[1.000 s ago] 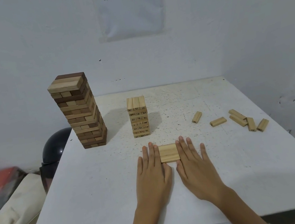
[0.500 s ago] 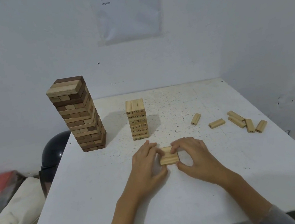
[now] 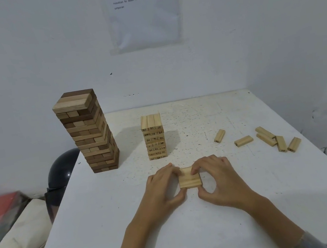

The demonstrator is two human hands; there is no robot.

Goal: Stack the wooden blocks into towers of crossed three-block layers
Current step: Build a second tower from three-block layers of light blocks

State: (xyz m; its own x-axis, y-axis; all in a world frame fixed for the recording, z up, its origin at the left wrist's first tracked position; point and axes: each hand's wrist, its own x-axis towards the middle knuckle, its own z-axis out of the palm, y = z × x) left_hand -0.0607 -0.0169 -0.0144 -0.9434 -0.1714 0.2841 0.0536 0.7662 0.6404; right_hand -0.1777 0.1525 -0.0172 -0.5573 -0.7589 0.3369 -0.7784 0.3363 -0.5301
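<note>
At the left stands the tall two-tone tower, and right of it the small numbered tower, whose top blocks point away from the person. Just in front of it the left hand pinches one end of the layer of three blocks low over the surface, and the right hand pinches the other, both equally near. The blocks run left to right, so they would cross that top. A second ago both hands lay flat beside them. Loose blocks lie at the right.
</note>
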